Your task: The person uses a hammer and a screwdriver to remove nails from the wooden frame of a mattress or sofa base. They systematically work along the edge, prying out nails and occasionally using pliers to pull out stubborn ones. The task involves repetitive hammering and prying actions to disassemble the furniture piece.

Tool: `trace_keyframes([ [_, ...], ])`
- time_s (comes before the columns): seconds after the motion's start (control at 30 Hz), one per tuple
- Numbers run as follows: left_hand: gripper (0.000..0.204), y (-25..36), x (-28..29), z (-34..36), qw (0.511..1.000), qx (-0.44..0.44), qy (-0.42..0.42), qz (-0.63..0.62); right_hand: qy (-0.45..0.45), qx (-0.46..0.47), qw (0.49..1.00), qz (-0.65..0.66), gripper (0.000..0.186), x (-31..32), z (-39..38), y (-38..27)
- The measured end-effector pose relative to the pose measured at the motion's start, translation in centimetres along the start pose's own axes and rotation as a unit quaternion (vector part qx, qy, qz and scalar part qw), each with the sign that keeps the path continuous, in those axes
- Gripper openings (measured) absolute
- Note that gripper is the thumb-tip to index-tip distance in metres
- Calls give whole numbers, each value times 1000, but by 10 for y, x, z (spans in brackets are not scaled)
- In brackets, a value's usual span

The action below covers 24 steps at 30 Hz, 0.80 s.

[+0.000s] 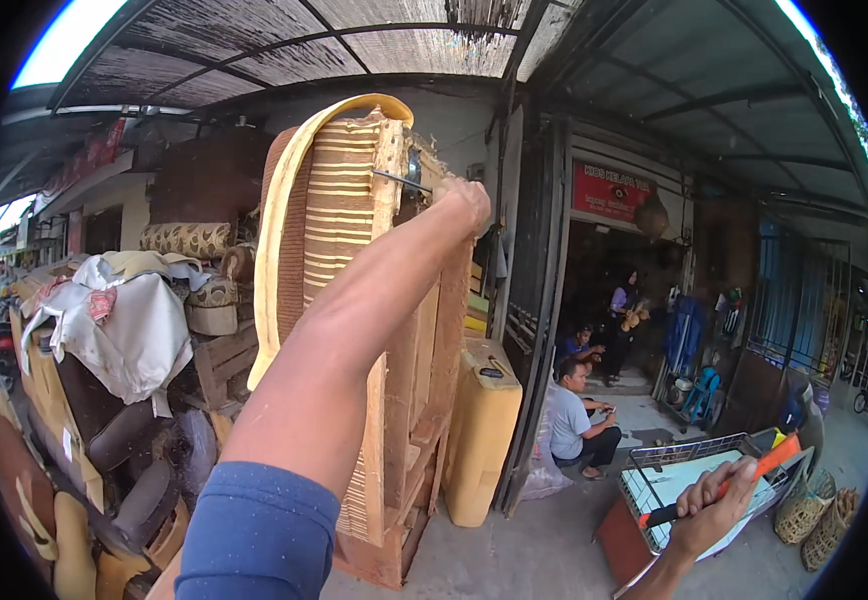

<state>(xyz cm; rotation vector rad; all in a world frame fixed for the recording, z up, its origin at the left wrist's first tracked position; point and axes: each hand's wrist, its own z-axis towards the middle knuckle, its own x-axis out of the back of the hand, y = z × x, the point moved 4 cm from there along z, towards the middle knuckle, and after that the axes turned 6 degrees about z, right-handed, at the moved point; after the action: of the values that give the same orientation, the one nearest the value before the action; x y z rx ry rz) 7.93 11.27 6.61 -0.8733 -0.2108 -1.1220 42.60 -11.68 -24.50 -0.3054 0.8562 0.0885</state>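
Note:
An old upholstered seat frame (pixel 409 400) stands on end in front of me, its wood bare and rough, with brown-and-cream striped fabric (pixel 339 210) on its left side. Yellow foam (pixel 279 240) curves over the top and down the edge. My left hand (pixel 462 203) is closed near the upper end of the frame, gripping a tool with a thin metal shaft (pixel 402 181). The shaft's tip meets the wood at the fabric's edge; its handle is hidden in my fist. Low at the right, my right hand (pixel 711 500) is wrapped round an orange-and-black handled tool (pixel 776 455), apart from the frame.
A yellow jerrycan (pixel 482 430) stands right beside the frame. Leftward lie piled upholstery parts under a white cloth (pixel 119 325). A person in grey (pixel 574 425) sits by a doorway, others behind. A wire-railed cart (pixel 644 470) and woven baskets (pixel 804 520) are at right.

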Motion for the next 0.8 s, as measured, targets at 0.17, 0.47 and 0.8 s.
trace_keyframes([
  [0.17, 40, 8, 19, -27, 993, -27, 69, -87, 75, 2, 997, 14, 35, 25, 18, -5],
  [0.47, 21, 10, 48, -47, 925, -106, 327, -162, 25, -92, 995, 27, 37, 15, 30, 58],
  [0.8, 18, -28, 50, -54, 855, -30, 464, -229, -39, -193, 980, -22, 35, 16, 29, 85],
])
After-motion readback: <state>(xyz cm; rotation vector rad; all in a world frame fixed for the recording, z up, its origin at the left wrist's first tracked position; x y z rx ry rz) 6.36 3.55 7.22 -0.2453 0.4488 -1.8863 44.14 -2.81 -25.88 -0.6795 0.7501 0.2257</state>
